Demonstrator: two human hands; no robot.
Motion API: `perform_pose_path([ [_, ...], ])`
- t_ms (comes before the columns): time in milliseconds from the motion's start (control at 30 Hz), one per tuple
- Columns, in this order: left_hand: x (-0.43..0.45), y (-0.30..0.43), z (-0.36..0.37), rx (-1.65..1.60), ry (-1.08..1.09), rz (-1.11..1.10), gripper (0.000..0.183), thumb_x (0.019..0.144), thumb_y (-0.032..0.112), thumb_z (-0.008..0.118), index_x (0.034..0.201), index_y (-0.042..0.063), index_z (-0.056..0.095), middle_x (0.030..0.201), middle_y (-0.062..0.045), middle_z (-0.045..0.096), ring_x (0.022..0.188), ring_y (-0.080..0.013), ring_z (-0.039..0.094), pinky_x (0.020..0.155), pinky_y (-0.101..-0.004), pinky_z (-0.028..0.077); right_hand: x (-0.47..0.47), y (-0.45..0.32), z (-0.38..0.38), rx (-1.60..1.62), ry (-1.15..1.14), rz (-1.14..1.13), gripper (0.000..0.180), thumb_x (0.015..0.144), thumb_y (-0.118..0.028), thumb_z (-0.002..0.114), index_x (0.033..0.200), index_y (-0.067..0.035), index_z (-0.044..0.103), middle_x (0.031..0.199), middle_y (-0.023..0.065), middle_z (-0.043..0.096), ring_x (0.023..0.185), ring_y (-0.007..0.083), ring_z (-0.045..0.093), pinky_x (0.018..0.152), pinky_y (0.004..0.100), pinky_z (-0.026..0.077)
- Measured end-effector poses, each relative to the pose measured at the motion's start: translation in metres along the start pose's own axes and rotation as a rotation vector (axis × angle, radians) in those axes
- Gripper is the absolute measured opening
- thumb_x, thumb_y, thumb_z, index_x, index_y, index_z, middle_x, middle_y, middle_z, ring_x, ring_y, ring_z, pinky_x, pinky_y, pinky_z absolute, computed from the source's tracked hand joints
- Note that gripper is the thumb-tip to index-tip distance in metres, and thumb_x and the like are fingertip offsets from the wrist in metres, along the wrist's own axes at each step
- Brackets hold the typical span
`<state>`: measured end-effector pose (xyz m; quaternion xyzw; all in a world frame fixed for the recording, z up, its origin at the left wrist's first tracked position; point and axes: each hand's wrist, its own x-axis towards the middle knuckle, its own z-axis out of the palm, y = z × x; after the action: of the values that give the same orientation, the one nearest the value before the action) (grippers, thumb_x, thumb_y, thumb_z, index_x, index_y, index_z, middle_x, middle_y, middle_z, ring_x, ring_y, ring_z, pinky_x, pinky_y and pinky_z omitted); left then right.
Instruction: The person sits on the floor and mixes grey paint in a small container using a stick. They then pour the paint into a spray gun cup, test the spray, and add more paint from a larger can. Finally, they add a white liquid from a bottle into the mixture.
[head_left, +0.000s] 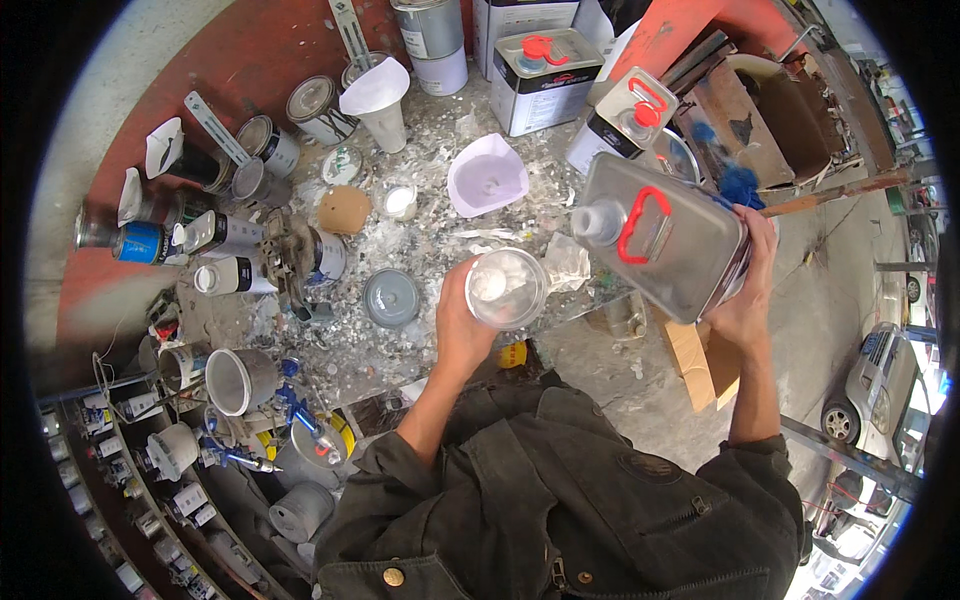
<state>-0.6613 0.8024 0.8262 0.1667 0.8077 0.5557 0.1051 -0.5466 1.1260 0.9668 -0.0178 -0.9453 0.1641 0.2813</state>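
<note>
My left hand (459, 324) is wrapped around a clear plastic cup (529, 300), held near the bench's front edge. White material shows inside the cup. In my right hand (739, 300) is a large rectangular metal can (679, 225) with a red handle (643, 225). The can is tipped so that its pale spout (598, 223) points left, up and to the right of the cup. No stream of liquid is visible between spout and cup. A crumpled piece of paper (568, 262) lies on the bench behind the cup.
The paint-spattered bench (352, 360) carries a paper strainer (489, 176), a grey lid (391, 298), a small white-filled cup (400, 201) and several paint tins (321, 109). Solvent cans (546, 79) stand at the back right. Spray guns (307, 416) hang at left. A cardboard box (694, 364) sits below right.
</note>
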Motion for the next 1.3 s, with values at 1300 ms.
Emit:
perform_pose_path([
  [1300,0.001,-0.005,0.007,-0.065,0.007,-0.030,0.069,0.072,0.017,0.087,0.131,0.002,0.054,0.126,-0.017,0.061,0.117,-0.0349,0.062,0.097,-0.0418,0.050,0.042,-0.047,-0.043,-0.087,-0.134,-0.343,0.094,0.055,-0.018,0.089,0.139,-0.009,0.047,0.137,0.0186,0.052,0.125,0.0427,0.051,0.106,0.0567,0.038],
])
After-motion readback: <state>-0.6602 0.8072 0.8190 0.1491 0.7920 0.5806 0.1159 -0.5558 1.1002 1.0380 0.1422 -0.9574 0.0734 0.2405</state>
